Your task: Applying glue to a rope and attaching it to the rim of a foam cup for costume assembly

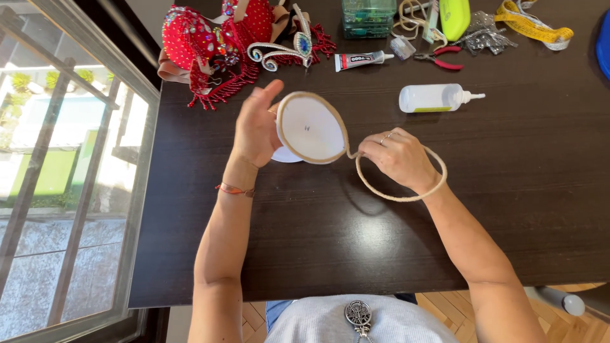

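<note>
Both hands, left hand (pixel 256 130) and right hand (pixel 395 155), on beige-edged white cup (pixel 310 129).

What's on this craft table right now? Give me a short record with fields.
Surface: dark wooden table beside a window
Left hand: holds up a white cup-shaped piece edged in beige cord
Right hand: pinches the cord loop trailing from that edge
Behind the hands: red beaded costume piece, glue tube, clear squeeze bottle, red-handled pliers, yellow tape measure
</note>
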